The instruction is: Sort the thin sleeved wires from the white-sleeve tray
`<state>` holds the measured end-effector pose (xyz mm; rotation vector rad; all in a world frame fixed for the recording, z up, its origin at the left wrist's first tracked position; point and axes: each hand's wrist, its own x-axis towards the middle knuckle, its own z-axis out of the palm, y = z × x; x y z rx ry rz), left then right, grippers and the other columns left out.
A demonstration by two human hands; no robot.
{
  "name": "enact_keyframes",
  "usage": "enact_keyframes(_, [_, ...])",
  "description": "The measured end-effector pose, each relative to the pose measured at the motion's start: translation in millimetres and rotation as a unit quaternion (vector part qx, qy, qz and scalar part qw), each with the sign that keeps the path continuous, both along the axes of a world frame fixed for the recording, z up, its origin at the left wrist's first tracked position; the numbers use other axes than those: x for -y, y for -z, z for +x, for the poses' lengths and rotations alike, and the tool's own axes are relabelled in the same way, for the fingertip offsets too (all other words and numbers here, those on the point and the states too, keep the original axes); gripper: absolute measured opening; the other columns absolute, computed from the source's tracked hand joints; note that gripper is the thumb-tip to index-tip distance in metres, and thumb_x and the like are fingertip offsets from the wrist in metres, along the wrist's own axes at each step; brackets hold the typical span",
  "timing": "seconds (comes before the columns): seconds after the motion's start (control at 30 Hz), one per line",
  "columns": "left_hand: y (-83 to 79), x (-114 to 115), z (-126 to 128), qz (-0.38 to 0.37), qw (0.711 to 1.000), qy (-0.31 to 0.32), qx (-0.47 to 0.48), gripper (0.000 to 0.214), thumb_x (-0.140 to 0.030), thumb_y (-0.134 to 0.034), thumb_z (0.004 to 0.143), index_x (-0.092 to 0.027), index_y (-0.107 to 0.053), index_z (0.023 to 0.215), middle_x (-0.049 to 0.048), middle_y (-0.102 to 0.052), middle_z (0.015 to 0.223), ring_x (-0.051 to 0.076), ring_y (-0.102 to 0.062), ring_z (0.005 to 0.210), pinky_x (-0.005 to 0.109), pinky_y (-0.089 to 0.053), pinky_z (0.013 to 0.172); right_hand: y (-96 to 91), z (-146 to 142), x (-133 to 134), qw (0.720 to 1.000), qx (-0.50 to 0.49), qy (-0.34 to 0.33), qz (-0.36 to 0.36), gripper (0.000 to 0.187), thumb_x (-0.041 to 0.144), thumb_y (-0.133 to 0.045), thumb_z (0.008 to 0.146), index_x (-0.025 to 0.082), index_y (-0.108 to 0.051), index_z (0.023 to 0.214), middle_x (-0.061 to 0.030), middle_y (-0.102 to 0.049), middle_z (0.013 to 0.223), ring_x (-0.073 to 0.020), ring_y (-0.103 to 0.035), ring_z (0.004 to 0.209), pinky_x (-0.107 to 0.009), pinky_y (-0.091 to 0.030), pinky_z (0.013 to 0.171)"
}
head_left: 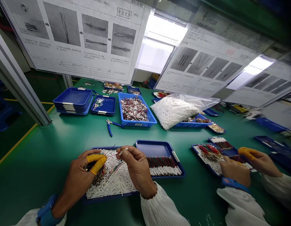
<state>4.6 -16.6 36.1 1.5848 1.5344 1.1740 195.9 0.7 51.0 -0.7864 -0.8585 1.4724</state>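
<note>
Thin wires with white sleeves (pixel 110 179) in a loose heap on a blue tray (pixel 110 196), directly under both hands, with fine dark and coloured strands fanning out above the pile. Left hand (pixel 80 179) clenched around a bunch of wires (pixel 98 177), yellow finger cots (pixel 96 164) over the fingers; right hand (pixel 137 169) pinching a single white-sleeved wire (pixel 123 151) between fingertips, just above the heap. Just right of the right hand, on a second blue tray (pixel 151 148), a neat row of wires (pixel 163 166) laid side by side, white ends toward the near edge, red and green ends away. Far more wires loose in the heap than lined up in that row, by the look of it. Ahead of both hands, blue-handled pliers (pixel 111 127) on a green table mat (pixel 41 157), then a deep blue tray (pixel 136 124) of red and green wire pieces, a plastic bag of white sleeves (pixel 173 110), and stacked blue trays (pixel 72 108) further left. Overhead, hanging paper instruction sheets (pixel 74 40) with photos of wires. Well right of the right hand, a co-worker's hands (pixel 235 169) over another tray (pixel 199 157). Beyond the left hand, green floor (pixel 8 131) with a yellow line.
</note>
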Motion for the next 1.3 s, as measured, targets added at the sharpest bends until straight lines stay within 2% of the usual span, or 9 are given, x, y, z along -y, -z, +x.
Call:
enact_keyframes(0.2, [-1.2, 0.7, 1.2, 0.001, 1.0, -0.002, 0.009, 0.025, -0.05, -0.072, 0.077, -0.028, -0.08, 0.086, 0.0042, -0.074, 0.109, 0.023, -0.074, 0.086, 0.033, -0.063, 0.072, 4.0, -1.2, 1.0, 1.0, 0.015, 0.001, 0.008, 0.018, 0.035, -0.083, 0.079, 0.021, -0.081, 0.091, -0.0043, -0.079, 0.088, -0.0179, -0.07, 0.078, -0.033, -0.057, 0.08])
enact_keyframes(0.4, [0.2, -0.5, 1.6, 0.003, 1.0, -0.008, 0.012, 0.026, -0.051, -0.071, 0.077, -0.027, -0.081, 0.085, 0.0051, -0.074, 0.109, 0.025, -0.073, 0.091, 0.033, -0.063, 0.074, 2.4, -1.5, 1.4, 0.994, 0.106, -0.004, 0.02, 0.022, 0.036, -0.083, 0.078, 0.018, -0.081, 0.091, -0.0067, -0.079, 0.084, -0.0194, -0.071, 0.074, -0.034, -0.058, 0.074])
enact_keyframes(0.63, [3.5, 0.9, 1.1, 0.01, 1.0, 0.005, -0.015, 0.023, -0.049, -0.072, 0.077, -0.03, -0.081, 0.085, 0.0056, -0.075, 0.11, 0.027, -0.072, 0.099, 0.036, -0.062, 0.081, -2.6, 4.3, -2.2, 0.993, 0.068, 0.089, 0.032, 0.019, 0.035, -0.081, 0.081, 0.02, -0.077, 0.091, -0.0047, -0.079, 0.088, -0.0208, -0.073, 0.085, -0.037, -0.061, 0.082])
enact_keyframes(0.83, [4.9, 0.2, 1.7, 0.019, 0.999, 0.016, -0.034, 0.021, -0.047, -0.073, 0.076, -0.031, -0.082, 0.086, 0.0052, -0.075, 0.108, 0.028, -0.07, 0.105, 0.038, -0.062, 0.083, -4.9, 3.3, -0.3, 0.993, 0.055, 0.09, 0.045, 0.018, 0.035, -0.081, 0.082, 0.021, -0.075, 0.091, -0.0043, -0.079, 0.087, -0.023, -0.075, 0.087, -0.042, -0.062, 0.084])
enact_keyframes(1.17, [3.8, -0.9, 2.0, 0.025, 0.999, 0.016, -0.038, 0.019, -0.047, -0.073, 0.075, -0.034, -0.081, 0.084, 0.0041, -0.076, 0.103, 0.028, -0.07, 0.105, 0.043, -0.06, 0.087, -4.5, 1.6, 0.8, 0.995, 0.049, 0.074, 0.037, 0.021, 0.038, -0.083, 0.08, 0.021, -0.075, 0.091, -0.0044, -0.08, 0.086, -0.0219, -0.075, 0.08, -0.041, -0.062, 0.081])
enact_keyframes(1.3, [1.9, -1.0, 3.3, 0.025, 0.999, 0.011, -0.043, 0.019, -0.048, -0.072, 0.075, -0.034, -0.081, 0.084, 0.0044, -0.076, 0.103, 0.029, -0.07, 0.105, 0.044, -0.059, 0.088, -3.9, 2.2, 0.4, 0.996, 0.04, 0.076, 0.036, 0.019, 0.037, -0.082, 0.081, 0.022, -0.076, 0.091, -0.0041, -0.08, 0.087, -0.0219, -0.075, 0.085, -0.04, -0.061, 0.083])
